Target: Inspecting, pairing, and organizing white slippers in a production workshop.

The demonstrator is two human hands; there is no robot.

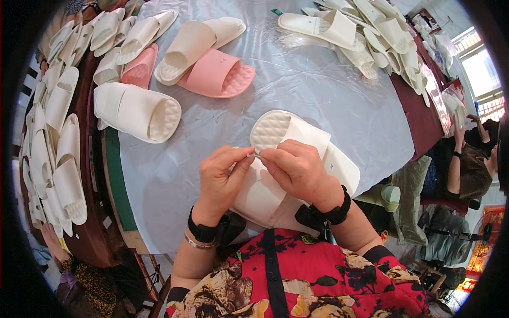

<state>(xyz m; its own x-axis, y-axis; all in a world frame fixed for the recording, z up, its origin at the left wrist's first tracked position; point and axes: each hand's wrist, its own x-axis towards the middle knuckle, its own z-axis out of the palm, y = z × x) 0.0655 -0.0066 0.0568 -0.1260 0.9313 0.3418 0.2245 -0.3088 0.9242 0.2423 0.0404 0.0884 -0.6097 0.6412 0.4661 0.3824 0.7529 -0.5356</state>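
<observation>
Close together in the middle of the head view, my left hand [222, 172] and my right hand [299, 168] are both closed in a pinch. Their fingertips meet over a small, thin, pale thing, too tiny to name. Beneath them a white slipper [310, 135] lies on the table, its ribbed footbed showing at one end. A second white slipper [261, 197] rests nearer my body, partly covered by my hands and wrists.
The table has a pale blue-grey cover [212, 122]. A white slipper [139, 110] and a pink slipper [217, 73] lie ahead left. White slippers [392, 32] heap up at far right, beside thin clear strands [307, 41]. More slippers [69, 180] line the left table. People sit either side.
</observation>
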